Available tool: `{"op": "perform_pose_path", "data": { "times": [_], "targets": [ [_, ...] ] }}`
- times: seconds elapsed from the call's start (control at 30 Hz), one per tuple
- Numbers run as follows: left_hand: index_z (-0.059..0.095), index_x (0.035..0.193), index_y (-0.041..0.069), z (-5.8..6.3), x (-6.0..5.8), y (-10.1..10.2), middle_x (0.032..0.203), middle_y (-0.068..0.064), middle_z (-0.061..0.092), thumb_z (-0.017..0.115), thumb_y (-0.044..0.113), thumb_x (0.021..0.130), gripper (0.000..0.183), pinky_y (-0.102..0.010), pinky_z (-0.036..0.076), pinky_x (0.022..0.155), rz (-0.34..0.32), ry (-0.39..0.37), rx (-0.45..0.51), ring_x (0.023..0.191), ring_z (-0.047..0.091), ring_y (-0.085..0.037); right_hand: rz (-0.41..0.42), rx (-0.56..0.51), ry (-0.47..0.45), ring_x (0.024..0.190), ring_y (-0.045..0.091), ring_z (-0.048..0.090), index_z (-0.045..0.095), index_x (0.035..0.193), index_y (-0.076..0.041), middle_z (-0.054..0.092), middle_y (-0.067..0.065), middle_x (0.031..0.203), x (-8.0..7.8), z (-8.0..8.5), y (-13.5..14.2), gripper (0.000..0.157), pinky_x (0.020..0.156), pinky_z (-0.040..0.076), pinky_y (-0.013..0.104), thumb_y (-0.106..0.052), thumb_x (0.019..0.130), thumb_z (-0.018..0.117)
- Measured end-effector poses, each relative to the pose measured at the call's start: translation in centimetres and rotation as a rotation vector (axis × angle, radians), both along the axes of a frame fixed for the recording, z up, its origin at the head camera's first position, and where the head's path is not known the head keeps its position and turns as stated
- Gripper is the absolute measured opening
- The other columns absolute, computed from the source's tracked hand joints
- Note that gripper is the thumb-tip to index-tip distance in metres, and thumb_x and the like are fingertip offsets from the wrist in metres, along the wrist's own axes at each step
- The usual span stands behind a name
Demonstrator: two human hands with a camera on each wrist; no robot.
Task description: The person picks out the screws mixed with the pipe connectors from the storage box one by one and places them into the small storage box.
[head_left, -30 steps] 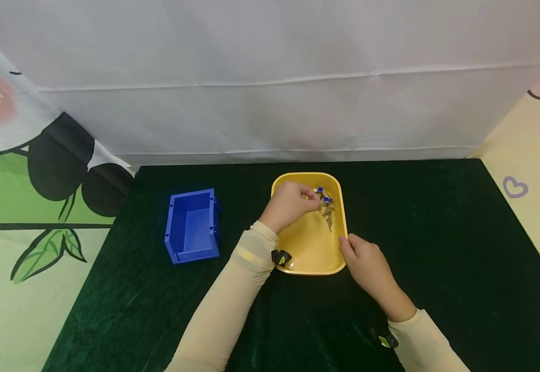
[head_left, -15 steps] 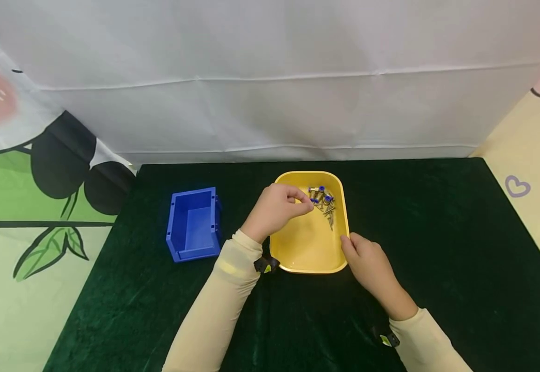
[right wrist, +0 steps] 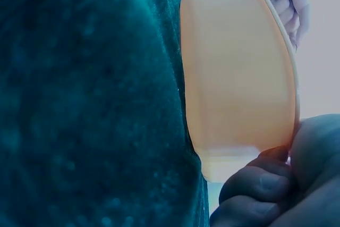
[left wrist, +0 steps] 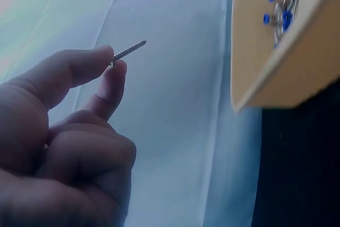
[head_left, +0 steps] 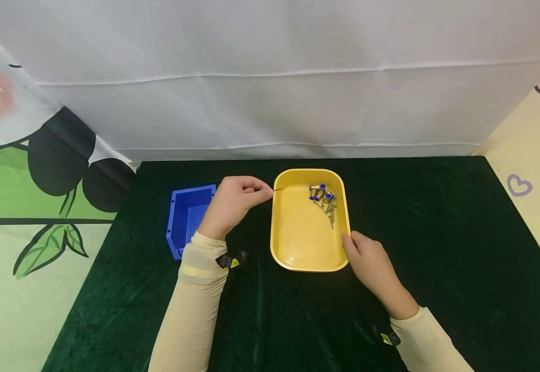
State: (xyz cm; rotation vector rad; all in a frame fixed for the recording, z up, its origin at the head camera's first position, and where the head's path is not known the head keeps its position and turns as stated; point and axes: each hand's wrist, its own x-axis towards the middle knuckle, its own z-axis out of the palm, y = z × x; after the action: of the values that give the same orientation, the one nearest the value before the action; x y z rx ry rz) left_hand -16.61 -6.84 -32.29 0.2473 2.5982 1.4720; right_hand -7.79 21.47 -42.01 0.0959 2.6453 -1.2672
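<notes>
My left hand [head_left: 234, 202] pinches a small silver screw [left wrist: 130, 50] between thumb and forefinger, its threaded point sticking out past the fingertips. It is held in the air just left of the yellow tray [head_left: 307, 248]. My right hand [head_left: 371, 261] grips the tray's right rim near the front corner, thumb over the edge and fingers on the outer wall in the right wrist view. Inside the tray, toward the back right, lie several loose screws [head_left: 330, 209] and several metal fittings with blue ends [head_left: 314, 191].
A blue open-front bin [head_left: 179, 219] stands on the dark green cloth [head_left: 437, 222] left of the tray, partly hidden behind my left hand and forearm. A white fabric backdrop [head_left: 270, 113] hangs behind the table's far edge.
My left hand has moved left from over the small parts out past the tray's left rim, with a screw in its fingertips. The right hand keeps its hold on the tray.
</notes>
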Motion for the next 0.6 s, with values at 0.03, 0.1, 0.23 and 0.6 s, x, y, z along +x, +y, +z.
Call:
{"op": "perform_pose_path", "data": {
  "times": [0.03,0.1,0.23,0.6],
  "targets": [
    [0.075,0.096,0.017,0.1,0.0,-0.5,0.096,-0.002,0.07,0.071,0.033,0.092,0.017,-0.046,0.05,0.093,0.013,0.003,0.005,0.092,0.059,-0.024,0.0,-0.002,0.002,0.055,0.023,0.052,0.064,0.103,-0.009,0.055,0.007,0.071,0.0,0.0,0.0,0.034,0.051,0.042,0.029,-0.035,0.106,0.042],
    [0.075,0.096,0.018,0.3,0.1,-1.4,0.098,-0.001,0.07,0.071,0.034,0.092,0.018,-0.047,0.049,0.094,0.025,-0.004,0.014,0.095,0.058,-0.024,0.001,-0.005,0.003,0.056,0.023,0.052,0.064,0.103,-0.009,0.055,0.007,0.072,0.0,0.0,0.0,0.034,0.052,0.042,0.029,-0.036,0.106,0.042],
    [0.075,0.097,0.018,0.5,0.4,-2.5,0.103,0.001,0.071,0.071,0.036,0.092,0.019,-0.046,0.049,0.093,0.059,-0.019,0.008,0.097,0.057,-0.024,-0.003,-0.01,0.003,0.056,0.024,0.053,0.064,0.104,-0.01,0.056,0.008,0.073,0.1,0.0,0.0,0.035,0.052,0.043,0.029,-0.037,0.106,0.042],
    [0.075,0.1,0.018,0.0,1.3,-4.0,0.088,-0.003,0.062,0.07,0.042,0.092,0.025,-0.04,0.048,0.081,0.136,-0.07,0.001,0.088,0.052,-0.024,0.004,-0.014,0.006,0.056,0.024,0.053,0.063,0.105,-0.009,0.056,0.009,0.073,0.0,-0.2,0.1,0.036,0.052,0.043,0.029,-0.038,0.106,0.043]
  ]
}}
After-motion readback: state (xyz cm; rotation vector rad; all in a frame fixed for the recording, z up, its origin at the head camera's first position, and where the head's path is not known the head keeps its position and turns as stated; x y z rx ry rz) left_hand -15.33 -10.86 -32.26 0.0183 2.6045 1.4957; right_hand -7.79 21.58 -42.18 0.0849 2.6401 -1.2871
